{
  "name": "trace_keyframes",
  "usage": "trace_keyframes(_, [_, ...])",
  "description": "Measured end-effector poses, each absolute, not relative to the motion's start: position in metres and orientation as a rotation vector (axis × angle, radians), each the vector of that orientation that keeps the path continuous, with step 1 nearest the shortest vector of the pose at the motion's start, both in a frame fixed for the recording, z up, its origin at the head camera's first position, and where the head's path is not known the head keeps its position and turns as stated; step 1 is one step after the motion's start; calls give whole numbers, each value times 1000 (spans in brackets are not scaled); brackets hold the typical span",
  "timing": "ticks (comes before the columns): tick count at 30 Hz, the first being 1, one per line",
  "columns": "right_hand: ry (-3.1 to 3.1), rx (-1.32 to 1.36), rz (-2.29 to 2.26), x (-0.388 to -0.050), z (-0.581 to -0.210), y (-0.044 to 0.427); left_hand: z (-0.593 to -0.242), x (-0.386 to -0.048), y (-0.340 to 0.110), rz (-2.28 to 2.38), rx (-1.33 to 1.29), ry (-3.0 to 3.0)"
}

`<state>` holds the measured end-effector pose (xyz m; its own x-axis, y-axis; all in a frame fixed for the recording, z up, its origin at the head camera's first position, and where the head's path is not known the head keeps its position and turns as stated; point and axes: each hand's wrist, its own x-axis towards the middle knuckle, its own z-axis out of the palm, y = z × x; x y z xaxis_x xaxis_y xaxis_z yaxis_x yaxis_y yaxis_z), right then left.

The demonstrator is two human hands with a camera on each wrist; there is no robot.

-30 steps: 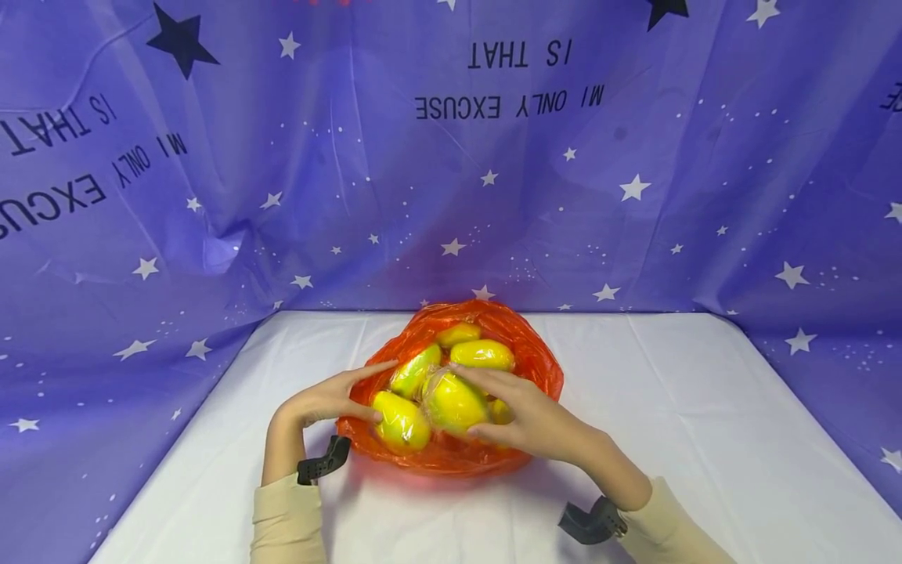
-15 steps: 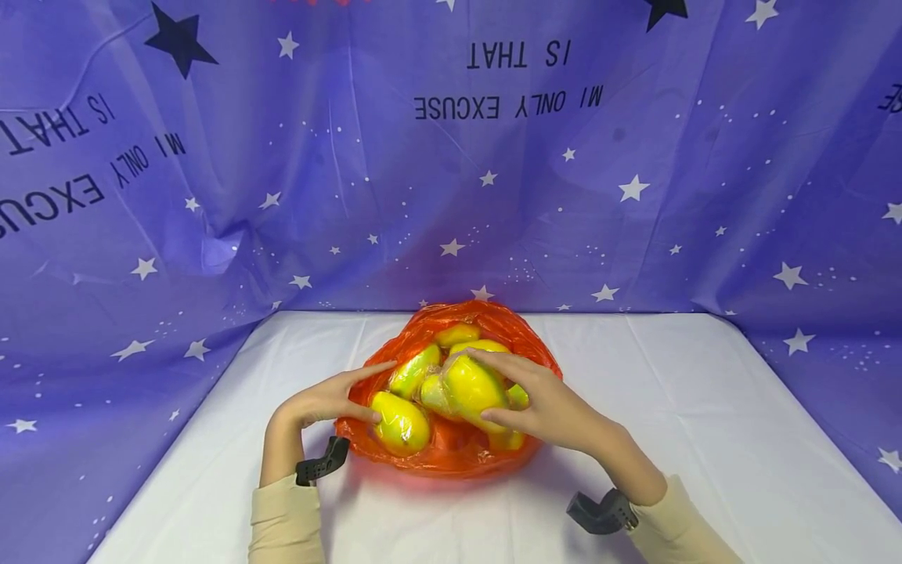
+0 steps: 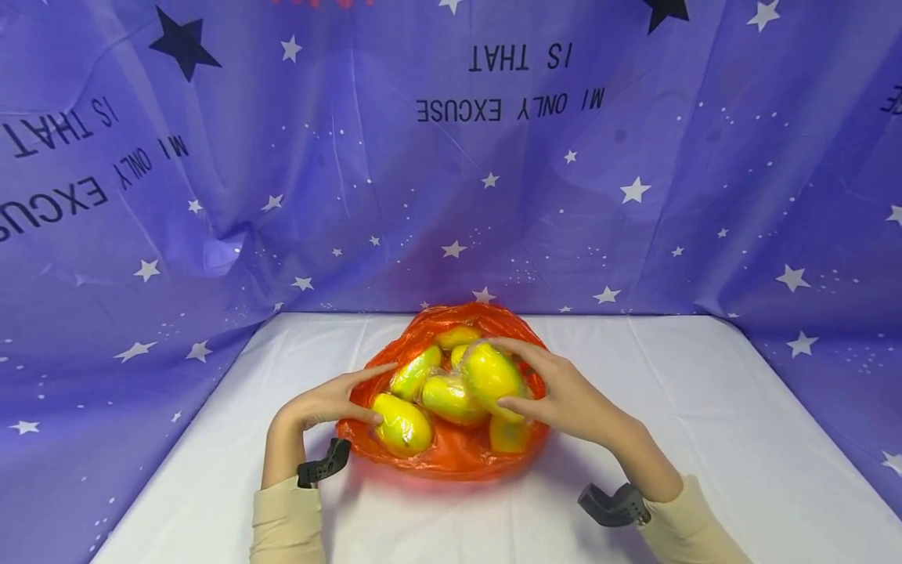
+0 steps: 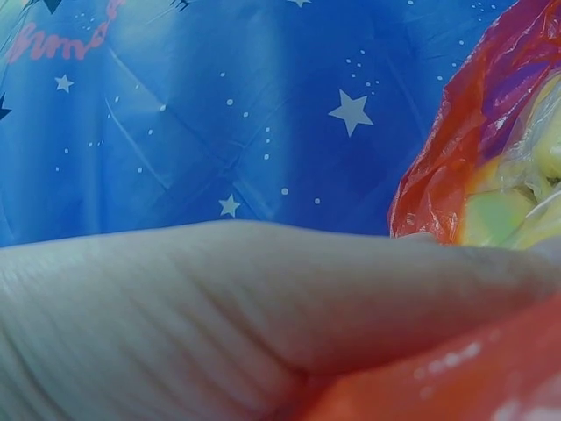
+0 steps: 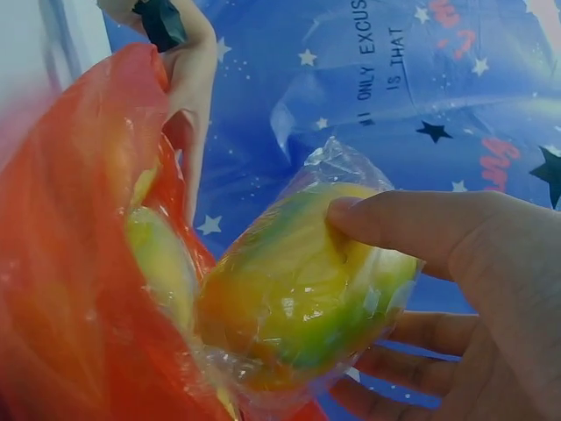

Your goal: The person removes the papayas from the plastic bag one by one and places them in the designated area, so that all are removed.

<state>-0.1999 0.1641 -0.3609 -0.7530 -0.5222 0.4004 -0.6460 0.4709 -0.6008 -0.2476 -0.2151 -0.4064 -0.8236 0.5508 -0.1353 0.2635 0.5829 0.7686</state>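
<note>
My right hand point(image 3: 574, 395) grips a yellow-green mango point(image 3: 489, 376) in clear plastic wrap, thumb on one side and fingers on the other. In the right wrist view this wrapped mango point(image 5: 302, 294) is tilted, just above the mouth of a red plastic bag point(image 5: 79, 263). Several more wrapped mangoes lie in the open red plastic bag point(image 3: 458, 458), such as the mango point(image 3: 402, 424) at its left. My left hand point(image 3: 327, 398) rests at the bag's left rim, index finger and thumb spread and straight, the thumb tip at that left mango. Its other fingers are hidden.
The bag stands on a white-covered table point(image 3: 669, 407). Behind and at both sides hangs a purple-blue curtain point(image 3: 451, 157) with stars and lettering. Each wrist wears a black camera mount, the right camera mount point(image 3: 613, 504) hanging over the table.
My right hand has moved right and slightly up, lifting a mango from the middle of the pile and uncovering another mango beneath. The left hand has stayed in place.
</note>
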Motion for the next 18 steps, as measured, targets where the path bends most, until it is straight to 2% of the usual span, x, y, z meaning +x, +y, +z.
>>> trace_keyframes(18, [-2530,903,1189,-211,-352,194,-405,-246,-212,1103,603,2477])
